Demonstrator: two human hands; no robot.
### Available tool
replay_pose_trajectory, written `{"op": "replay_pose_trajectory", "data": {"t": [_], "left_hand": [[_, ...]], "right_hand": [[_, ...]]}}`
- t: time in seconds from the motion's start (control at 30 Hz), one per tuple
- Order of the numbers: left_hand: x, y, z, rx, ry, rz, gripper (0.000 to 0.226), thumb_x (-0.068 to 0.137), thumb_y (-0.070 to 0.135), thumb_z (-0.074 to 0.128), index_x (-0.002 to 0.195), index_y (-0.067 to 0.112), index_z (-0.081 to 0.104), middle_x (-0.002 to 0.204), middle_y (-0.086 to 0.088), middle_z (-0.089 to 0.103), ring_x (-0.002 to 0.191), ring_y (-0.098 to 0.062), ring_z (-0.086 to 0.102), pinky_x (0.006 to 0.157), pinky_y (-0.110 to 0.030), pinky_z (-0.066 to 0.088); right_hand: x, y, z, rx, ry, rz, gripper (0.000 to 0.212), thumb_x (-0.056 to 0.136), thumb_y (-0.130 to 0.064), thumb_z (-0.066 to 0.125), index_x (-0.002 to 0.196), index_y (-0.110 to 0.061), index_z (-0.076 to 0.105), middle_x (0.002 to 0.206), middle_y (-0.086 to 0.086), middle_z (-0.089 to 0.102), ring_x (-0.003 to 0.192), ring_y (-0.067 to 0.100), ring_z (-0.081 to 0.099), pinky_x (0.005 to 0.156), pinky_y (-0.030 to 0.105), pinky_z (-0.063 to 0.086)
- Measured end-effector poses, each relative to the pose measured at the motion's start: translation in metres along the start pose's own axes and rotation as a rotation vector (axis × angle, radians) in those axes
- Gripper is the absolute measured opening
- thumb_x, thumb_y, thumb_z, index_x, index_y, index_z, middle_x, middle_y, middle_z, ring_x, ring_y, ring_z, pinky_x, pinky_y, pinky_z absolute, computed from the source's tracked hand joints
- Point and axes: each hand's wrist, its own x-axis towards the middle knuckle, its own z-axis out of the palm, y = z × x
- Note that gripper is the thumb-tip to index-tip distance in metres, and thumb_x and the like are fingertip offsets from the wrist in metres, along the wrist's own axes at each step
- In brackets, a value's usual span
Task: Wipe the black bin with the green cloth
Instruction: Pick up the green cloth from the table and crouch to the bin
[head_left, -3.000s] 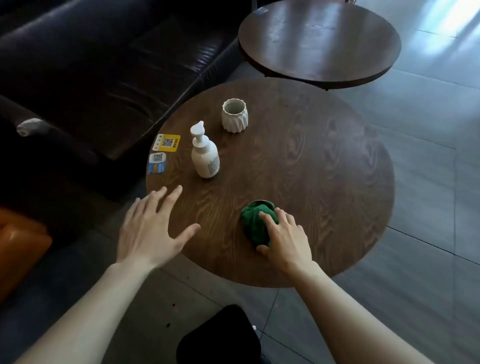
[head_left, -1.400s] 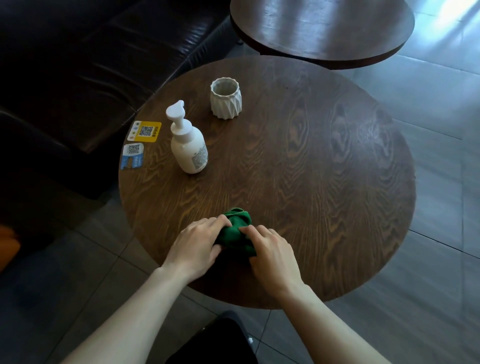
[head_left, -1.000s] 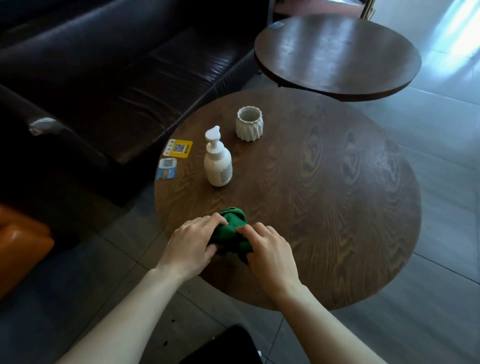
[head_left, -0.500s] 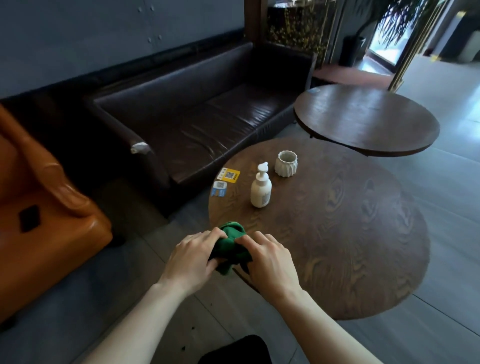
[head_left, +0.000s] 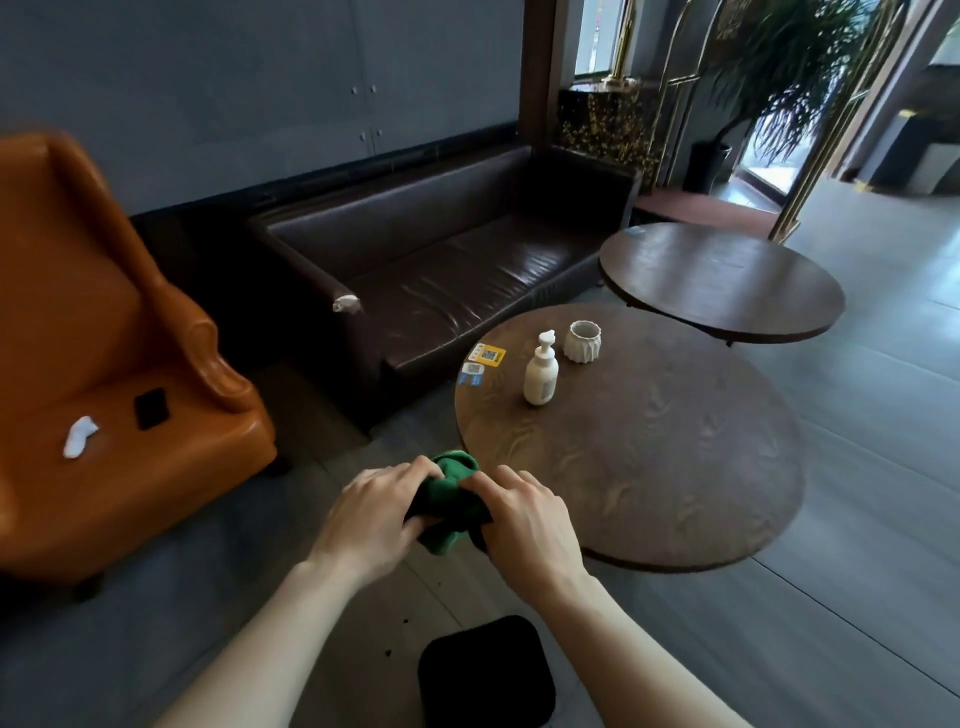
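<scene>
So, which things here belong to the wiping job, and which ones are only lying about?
For the job:
- green cloth, held by left hand and right hand
- black bin, on the floor below the hands

Just lying about:
- pump bottle
- white cup
- stickers on the round table
- sofa
- orange armchair

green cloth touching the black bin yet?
Apart. The head view shows the green cloth bunched between the left hand and right hand, with bare floor between it and the black bin lower in frame.
</scene>
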Motion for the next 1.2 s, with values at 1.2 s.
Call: {"op": "replay_pose_trajectory", "data": {"t": [1.2], "left_hand": [[-0.172, 0.047, 0.207, -0.088, -0.139, -0.166, 0.040, 0.082, 0.032, 0.068, 0.115, 0.044, 0.048, 0.116, 0.023, 0.069, 0.101, -0.022, 0.067, 0.074, -0.033, 0.043]], "right_hand": [[-0.220, 0.068, 0.123, 0.120, -0.261, 0.106, 0.050, 0.083, -0.015, 0.068, 0.130, -0.033, 0.062, 0.109, -0.005, 0.064, 0.103, 0.026, 0.060, 0.069, 0.041, 0.056]]}}
